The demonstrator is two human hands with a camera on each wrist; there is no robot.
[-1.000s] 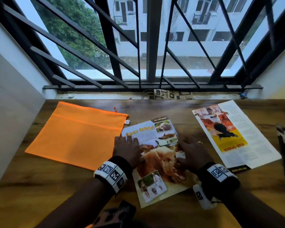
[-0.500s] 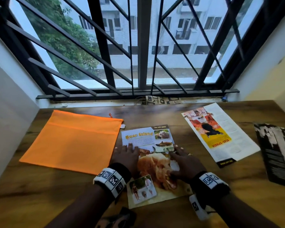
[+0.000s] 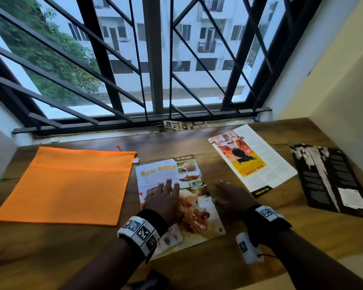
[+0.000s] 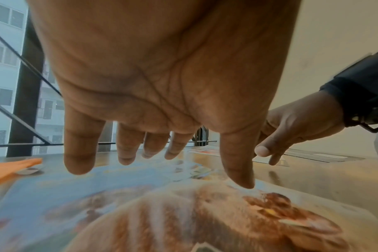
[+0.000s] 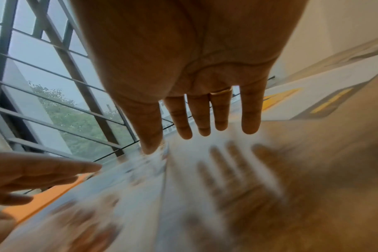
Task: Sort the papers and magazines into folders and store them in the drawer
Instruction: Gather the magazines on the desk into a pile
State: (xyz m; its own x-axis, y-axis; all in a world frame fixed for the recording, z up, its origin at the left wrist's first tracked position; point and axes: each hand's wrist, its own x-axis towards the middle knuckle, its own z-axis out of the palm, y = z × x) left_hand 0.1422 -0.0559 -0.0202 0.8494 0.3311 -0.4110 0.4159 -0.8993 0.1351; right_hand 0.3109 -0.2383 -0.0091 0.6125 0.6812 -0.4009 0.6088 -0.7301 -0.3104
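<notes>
A "Bear Island" magazine page (image 3: 168, 174) lies in the middle of the wooden desk (image 3: 50, 243). My left hand (image 3: 166, 197) hovers flat over its left half, fingers spread, the thumb tip (image 4: 244, 180) touching the paper (image 4: 140, 204). My right hand (image 3: 226, 195) is open just off the page's right edge, above bare desk, fingers straight (image 5: 250, 119). An orange fabric folder (image 3: 71, 183) lies flat to the left. A second page with a yellow and red picture (image 3: 252, 160) lies to the right, and a black magazine (image 3: 327, 178) at the far right.
A barred window (image 3: 155, 70) runs along the desk's far edge, with a small patterned card (image 3: 182, 124) on its sill. Walls close in on the left (image 3: 0, 147) and right (image 3: 333, 91). A dark object (image 3: 151, 279) sits at the near edge.
The right hand slid off the bear page to the right onto bare desk. The left hand moved a little further up the page. The head view swung to the right.
</notes>
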